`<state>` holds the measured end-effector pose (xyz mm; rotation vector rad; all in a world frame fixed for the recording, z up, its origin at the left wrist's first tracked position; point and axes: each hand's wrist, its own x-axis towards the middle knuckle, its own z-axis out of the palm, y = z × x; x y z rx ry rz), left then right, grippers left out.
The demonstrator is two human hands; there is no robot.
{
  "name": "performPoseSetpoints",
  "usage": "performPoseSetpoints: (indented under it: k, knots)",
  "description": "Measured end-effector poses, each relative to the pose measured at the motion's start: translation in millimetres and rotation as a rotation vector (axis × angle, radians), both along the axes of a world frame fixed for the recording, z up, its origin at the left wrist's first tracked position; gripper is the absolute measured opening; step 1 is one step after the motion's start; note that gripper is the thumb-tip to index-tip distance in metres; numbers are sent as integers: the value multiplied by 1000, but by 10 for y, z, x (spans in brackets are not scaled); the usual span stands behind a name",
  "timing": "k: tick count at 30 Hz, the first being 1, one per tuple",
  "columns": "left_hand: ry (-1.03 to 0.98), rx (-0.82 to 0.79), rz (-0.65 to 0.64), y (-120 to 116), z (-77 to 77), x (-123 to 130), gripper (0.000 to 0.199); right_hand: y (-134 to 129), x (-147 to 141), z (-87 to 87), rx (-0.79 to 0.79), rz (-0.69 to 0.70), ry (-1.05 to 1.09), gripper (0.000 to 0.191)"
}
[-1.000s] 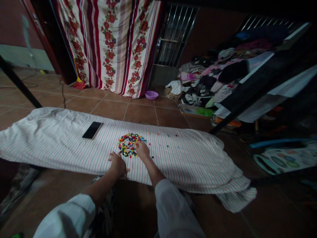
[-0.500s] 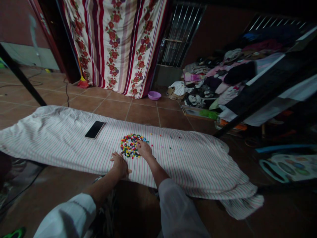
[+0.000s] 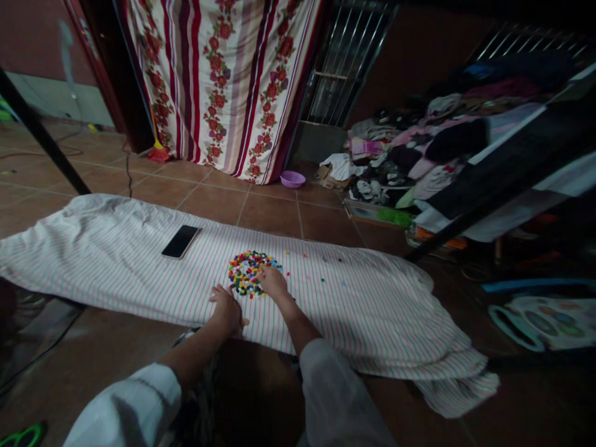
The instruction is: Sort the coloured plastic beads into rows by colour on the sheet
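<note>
Many small coloured pieces [image 3: 243, 267] form a round patch on a striped cloth [image 3: 363, 310]. My right hand [image 3: 272, 280] rests over the patch's right part, its fingers bent together at the pieces; anything between the fingertips is too small to make out. Beside the patch's lower left edge, my left hand [image 3: 226, 308] lies on the cloth near the front edge, fingers apart, holding nothing visible. Several loose pieces lie scattered to the right of the patch, among them a green one [image 3: 323, 280]. A phone [image 3: 181, 241] lies on the cloth at the left.
Beyond the cloth, a purple basin [image 3: 292, 179] stands on the tiled floor by a hanging flowered curtain [image 3: 233, 87]. A large heap of clothes [image 3: 400, 149] fills the back right. Dark slanting bars [image 3: 46, 136] rise at both sides.
The whole view has shifted slightly. Both hands remain in nearly the same places, with the right hand still over the patch of pieces.
</note>
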<state>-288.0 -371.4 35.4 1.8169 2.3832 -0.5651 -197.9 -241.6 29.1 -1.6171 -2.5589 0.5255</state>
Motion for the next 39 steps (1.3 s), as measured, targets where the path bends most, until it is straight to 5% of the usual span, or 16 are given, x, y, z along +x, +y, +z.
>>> performPoseSetpoints:
  k: [10, 28, 39]
  knots:
    - [38, -1, -12, -29, 43, 8, 92, -71, 80, -26, 75, 136, 38, 34]
    - [117, 26, -80, -67, 31, -1, 93, 552, -333, 35, 77, -128, 133, 33]
    - [114, 4, -77, -58, 7, -5, 92, 691, -361, 52, 9, -28, -3, 33]
